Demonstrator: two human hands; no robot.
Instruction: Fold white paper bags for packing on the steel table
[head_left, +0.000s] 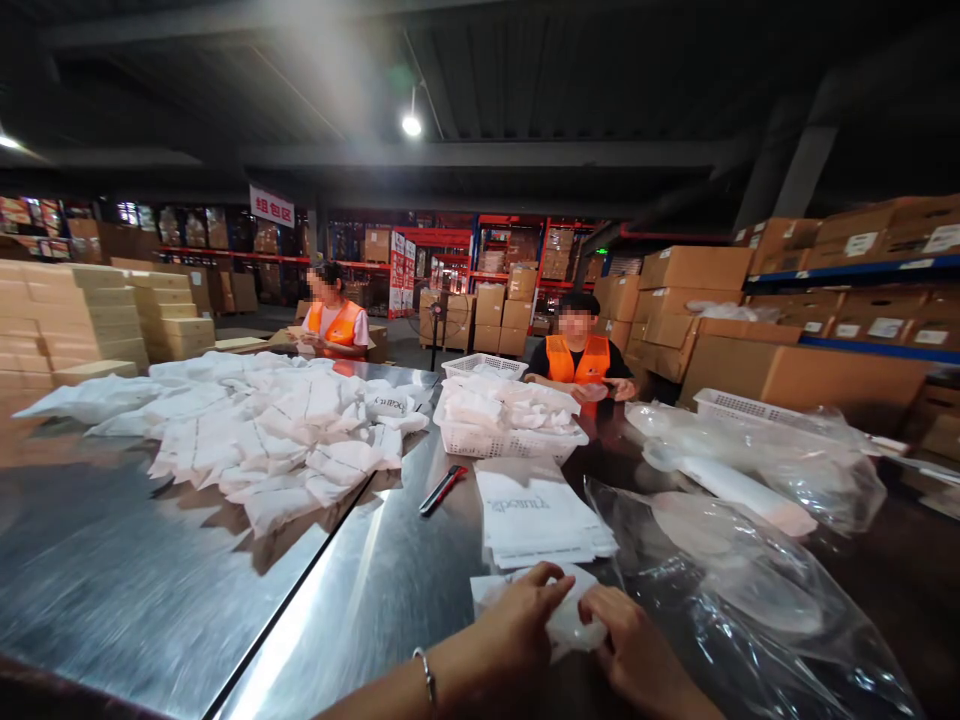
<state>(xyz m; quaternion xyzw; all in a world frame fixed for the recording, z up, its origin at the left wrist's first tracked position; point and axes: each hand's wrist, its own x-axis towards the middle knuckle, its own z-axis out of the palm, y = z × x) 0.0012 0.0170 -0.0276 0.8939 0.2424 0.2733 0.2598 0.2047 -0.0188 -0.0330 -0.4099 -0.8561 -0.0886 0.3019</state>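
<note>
Both of my hands meet at the near edge of a steel table (135, 590). My left hand (525, 620), with a bracelet on its wrist, pinches a small white cloth bag (564, 618) with closed fingers. My right hand (630, 640) grips the same bag from the right side, fingers curled. Just beyond the bag lies a flat stack of white bags (536, 515) with grey lettering. The bag under my hands is partly hidden by my fingers.
A large heap of white bags (270, 430) covers the table's left. A white basket (502, 425) of bags stands mid-table, a red and black utility knife (442, 488) near it. Clear plastic bags (750, 560) spread at right. Two people in orange vests work opposite. Cartons line the shelves.
</note>
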